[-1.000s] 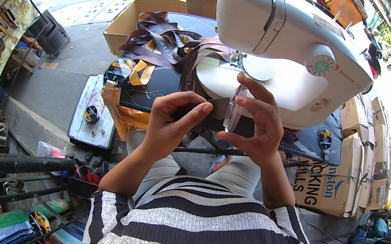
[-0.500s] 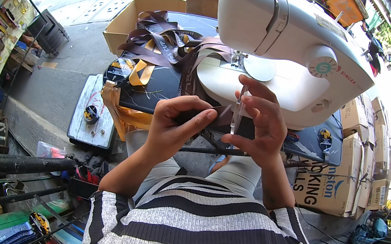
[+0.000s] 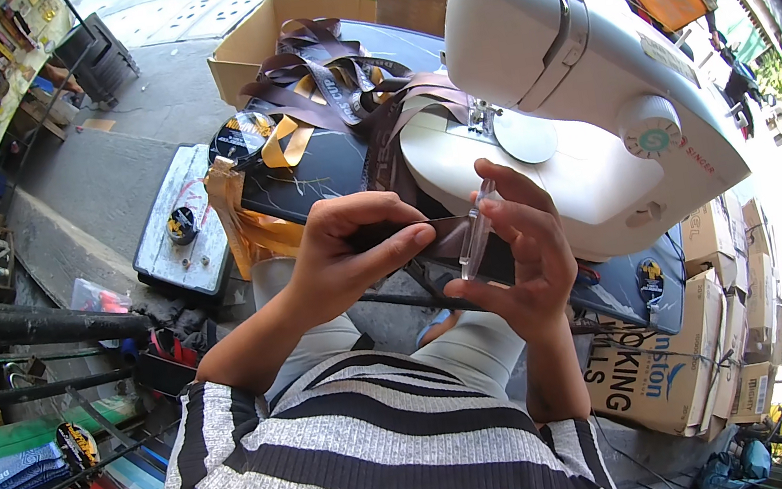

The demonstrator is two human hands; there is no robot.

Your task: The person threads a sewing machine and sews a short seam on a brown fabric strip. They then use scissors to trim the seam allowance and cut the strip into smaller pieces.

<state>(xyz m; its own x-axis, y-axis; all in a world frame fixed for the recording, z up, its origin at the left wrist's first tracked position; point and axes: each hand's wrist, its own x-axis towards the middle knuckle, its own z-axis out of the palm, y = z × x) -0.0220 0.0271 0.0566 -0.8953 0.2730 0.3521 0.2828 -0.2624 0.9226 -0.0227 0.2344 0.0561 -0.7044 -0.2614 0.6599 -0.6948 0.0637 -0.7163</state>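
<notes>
Now left hand (image 3: 355, 240) pinches brown ribbon (image 3: 450, 233); right hand (image 3: 536, 251) pinches clear plastic piece (image 3: 475, 240), ribbon's three o'clock.
Ribbon looks soft, plastic light, stiff: best held by edges.

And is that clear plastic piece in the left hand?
No, the right hand holds the clear plastic piece, while the left hand pinches a dark ribbon.

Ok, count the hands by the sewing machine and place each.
2: the left hand, pinching a dark ribbon before the machine; the right hand beside it, holding a clear piece.
</notes>
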